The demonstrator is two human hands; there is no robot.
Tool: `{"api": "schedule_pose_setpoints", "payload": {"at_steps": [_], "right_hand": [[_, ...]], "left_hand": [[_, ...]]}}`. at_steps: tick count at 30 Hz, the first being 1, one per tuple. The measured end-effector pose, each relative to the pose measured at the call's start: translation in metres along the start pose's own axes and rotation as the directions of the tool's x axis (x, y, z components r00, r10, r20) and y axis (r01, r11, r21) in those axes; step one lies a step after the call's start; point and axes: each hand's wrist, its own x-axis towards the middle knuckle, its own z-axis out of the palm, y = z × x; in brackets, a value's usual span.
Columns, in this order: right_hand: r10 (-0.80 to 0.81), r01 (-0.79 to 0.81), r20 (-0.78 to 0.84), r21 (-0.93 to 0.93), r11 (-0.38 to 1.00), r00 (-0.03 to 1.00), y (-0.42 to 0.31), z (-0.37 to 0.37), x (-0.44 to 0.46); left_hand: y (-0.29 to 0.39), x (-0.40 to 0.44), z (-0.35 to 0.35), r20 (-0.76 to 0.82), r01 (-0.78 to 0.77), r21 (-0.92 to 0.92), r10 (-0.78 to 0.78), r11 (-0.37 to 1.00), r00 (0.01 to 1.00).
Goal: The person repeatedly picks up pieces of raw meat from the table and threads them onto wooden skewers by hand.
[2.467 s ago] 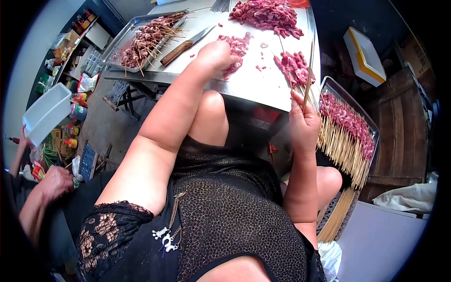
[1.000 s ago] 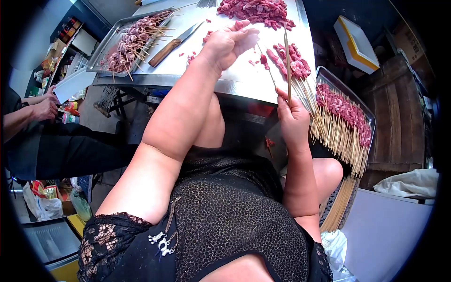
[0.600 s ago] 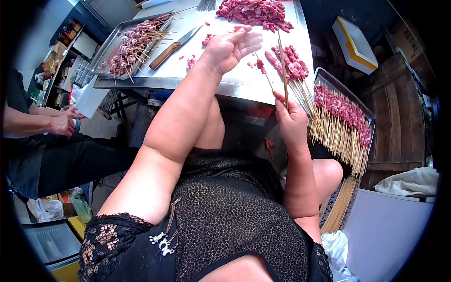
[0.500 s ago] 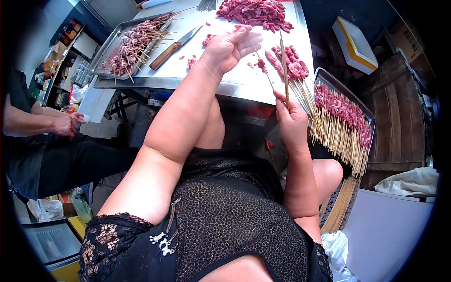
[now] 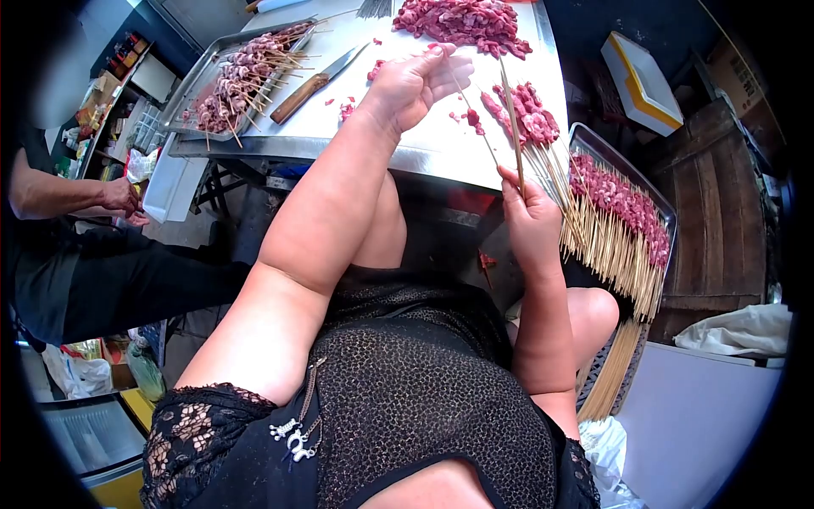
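My left hand is palm up above the table, thumb and index finger pinching a small piece of meat, the other fingers spread. My right hand is closed round thin wooden skewers near the table's front edge. One slanting skewer carries a little meat, and its upper end reaches my left fingers. Just beyond my right hand lie meat-loaded skewers. Behind my left hand is a large heap of raw meat, with small scraps nearer the edge.
A knife lies beside a metal tray of skewered meat. To the right, another tray holds rows of skewers, with bare sticks below it. At left, a co-worker's hands are beside a white box.
From the small meat pile, my left hand has risen and turned palm up. A skewer with a little meat now slants between my hands. The co-worker has come further into view; the white box is lower.
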Motion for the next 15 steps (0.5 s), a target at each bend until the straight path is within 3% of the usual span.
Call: {"api": "schedule_pose_setpoints", "payload": {"at_steps": [5, 15], "right_hand": [[-0.045, 0.045, -0.008, -0.069, 0.997, 0.999, -0.004, -0.002, -0.001], [-0.092, 0.089, -0.035, -0.082, 0.993, 0.995, -0.007, 0.005, -0.001]], "left_hand": [[-0.001, -0.002, 0.003, -0.005, -0.019, 0.066, 0.019, 0.998, 1.000], [-0.001, -0.009, 0.014, -0.029, 0.007, -0.029, -0.008, 1.000, 1.000]]}}
